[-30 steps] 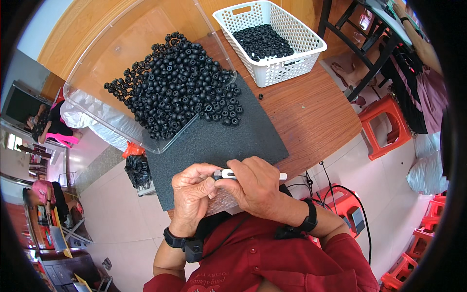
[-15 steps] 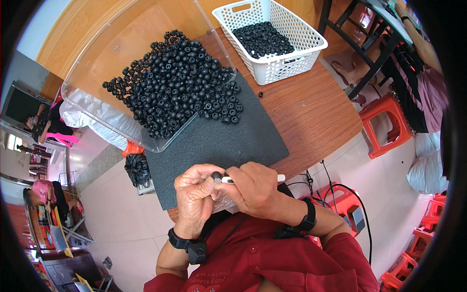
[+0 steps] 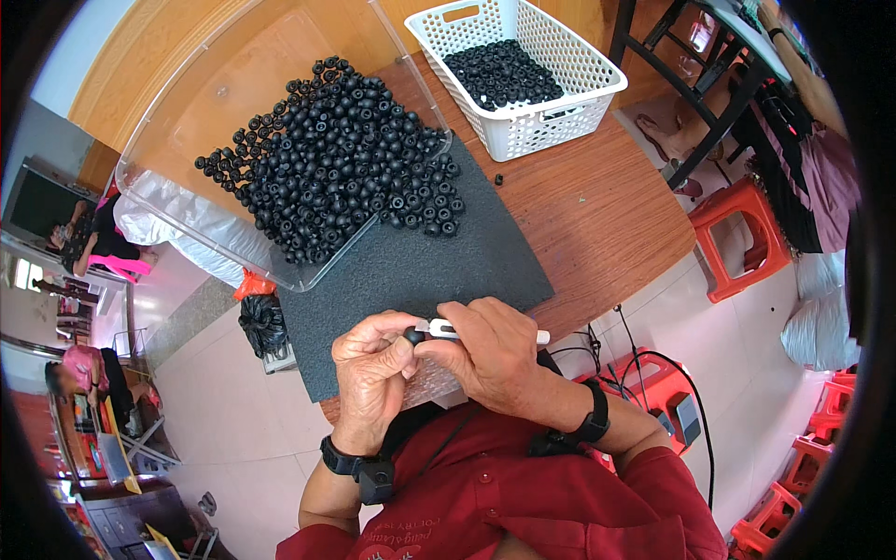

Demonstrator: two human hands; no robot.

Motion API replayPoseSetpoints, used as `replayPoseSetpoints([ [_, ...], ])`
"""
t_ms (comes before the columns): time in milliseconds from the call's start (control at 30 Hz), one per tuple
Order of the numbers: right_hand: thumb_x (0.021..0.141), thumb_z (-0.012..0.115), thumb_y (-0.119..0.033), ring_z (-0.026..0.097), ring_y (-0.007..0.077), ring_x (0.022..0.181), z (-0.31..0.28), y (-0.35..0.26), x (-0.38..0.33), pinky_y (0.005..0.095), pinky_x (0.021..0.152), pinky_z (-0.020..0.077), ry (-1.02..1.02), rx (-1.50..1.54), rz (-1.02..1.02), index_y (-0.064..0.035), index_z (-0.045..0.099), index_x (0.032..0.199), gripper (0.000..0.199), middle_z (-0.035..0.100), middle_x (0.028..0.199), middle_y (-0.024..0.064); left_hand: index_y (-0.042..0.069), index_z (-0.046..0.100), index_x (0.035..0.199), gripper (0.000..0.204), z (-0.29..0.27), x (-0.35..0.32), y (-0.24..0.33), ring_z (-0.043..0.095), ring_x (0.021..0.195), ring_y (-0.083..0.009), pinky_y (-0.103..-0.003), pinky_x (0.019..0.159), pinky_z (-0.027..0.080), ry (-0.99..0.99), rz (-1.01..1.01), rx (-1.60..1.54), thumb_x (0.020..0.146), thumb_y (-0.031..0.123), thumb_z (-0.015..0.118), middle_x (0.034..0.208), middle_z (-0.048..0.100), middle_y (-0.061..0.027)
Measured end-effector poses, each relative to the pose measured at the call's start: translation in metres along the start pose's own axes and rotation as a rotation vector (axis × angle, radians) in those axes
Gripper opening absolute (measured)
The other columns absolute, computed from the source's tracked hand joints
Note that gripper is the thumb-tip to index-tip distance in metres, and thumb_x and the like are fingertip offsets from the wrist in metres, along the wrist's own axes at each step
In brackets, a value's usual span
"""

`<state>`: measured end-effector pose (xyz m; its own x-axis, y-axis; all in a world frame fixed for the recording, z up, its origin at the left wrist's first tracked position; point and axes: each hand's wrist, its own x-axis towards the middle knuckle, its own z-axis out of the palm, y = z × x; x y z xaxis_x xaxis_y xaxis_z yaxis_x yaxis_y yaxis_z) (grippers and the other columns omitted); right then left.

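Observation:
Between the thumb and fingers of my left hand (image 3: 369, 364) is a small round black rubber part (image 3: 413, 336). My right hand (image 3: 490, 359) is closed around a slim white utility knife (image 3: 442, 329), whose short tip meets the upper right side of the part. Both hands work close together above the near edge of a dark grey mat (image 3: 439, 271). Many like black parts lie in a heap (image 3: 327, 168), partly inside a clear plastic bin (image 3: 168, 121) tipped on its side and partly spilled onto the mat.
A white perforated basket (image 3: 551, 133) at the back of the wooden table (image 3: 616, 205) holds small black pieces. One loose black piece (image 3: 498, 179) lies near it. Red stools (image 3: 742, 238) stand at the right. A black bag (image 3: 264, 327) hangs left; other people are around the room.
The knife has shifted up and slightly left, so its tip is now at the part's upper edge. My right fingers have moved up with it; my left hand has barely moved.

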<state>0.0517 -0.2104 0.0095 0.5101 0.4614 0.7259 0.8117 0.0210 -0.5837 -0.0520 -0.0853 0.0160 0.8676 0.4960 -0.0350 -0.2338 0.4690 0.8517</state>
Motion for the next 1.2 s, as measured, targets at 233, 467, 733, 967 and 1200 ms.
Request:
replayPoseSetpoints([
  [233,0.082,0.070,-0.030,0.049,0.0226,0.056,0.003,0.001,-0.001,0.0347,0.048,0.0394,-0.001,-0.022,-0.019,-0.0017,0.056,0.086,0.031,0.045,0.064,0.0070,-0.008,0.066,0.100,0.029,0.001,0.001,0.000,0.054,0.060,-0.0087,-0.019,0.053,0.042,0.016,-0.014,0.005,0.077,0.006,0.075,0.089,0.067,-0.0118],
  [467,0.081,0.070,-0.030,0.047,0.0210,0.054,0.001,0.002,0.000,0.0328,0.046,0.0387,-0.010,-0.078,-0.058,-0.0035,0.055,0.080,0.030,0.043,0.063,0.0060,-0.008,0.066,0.098,0.029,0.001,0.001,0.001,0.052,0.057,-0.0078,-0.018,0.053,0.040,-0.014,-0.010,0.044,0.076,0.008,0.076,0.085,0.066,-0.0095],
  [733,0.080,0.073,-0.026,0.050,0.0217,0.051,-0.001,0.001,-0.003,0.0345,0.045,0.0389,-0.042,0.025,0.013,-0.0046,0.056,0.074,0.027,0.047,0.060,0.0073,-0.008,0.067,0.098,0.029,0.003,0.002,0.002,0.051,0.058,-0.0080,-0.019,0.054,0.041,-0.016,-0.035,0.074,0.076,0.009,0.076,0.085,0.065,-0.0090],
  [967,0.084,0.072,-0.023,0.057,0.0218,0.054,-0.011,-0.003,0.003,0.0333,0.049,0.0426,-0.135,0.442,0.509,-0.0017,0.056,0.073,0.028,0.056,0.063,0.0114,-0.007,0.067,0.098,0.027,0.016,0.006,0.003,0.052,0.062,-0.0086,-0.020,0.055,0.041,-0.046,0.054,0.135,0.077,0.006,0.075,0.086,0.065,-0.0099],
  [1200,0.088,0.067,-0.017,0.046,0.0036,0.067,-0.028,-0.001,0.010,0.0233,0.055,0.0385,-0.239,0.618,0.662,0.0014,0.063,0.088,0.018,0.054,0.070,-0.0014,-0.007,0.067,0.099,0.025,0.020,0.013,-0.001,0.051,0.059,-0.0092,-0.021,0.054,0.040,-0.108,-0.023,0.017,0.078,0.006,0.074,0.084,0.065,-0.0101],
])
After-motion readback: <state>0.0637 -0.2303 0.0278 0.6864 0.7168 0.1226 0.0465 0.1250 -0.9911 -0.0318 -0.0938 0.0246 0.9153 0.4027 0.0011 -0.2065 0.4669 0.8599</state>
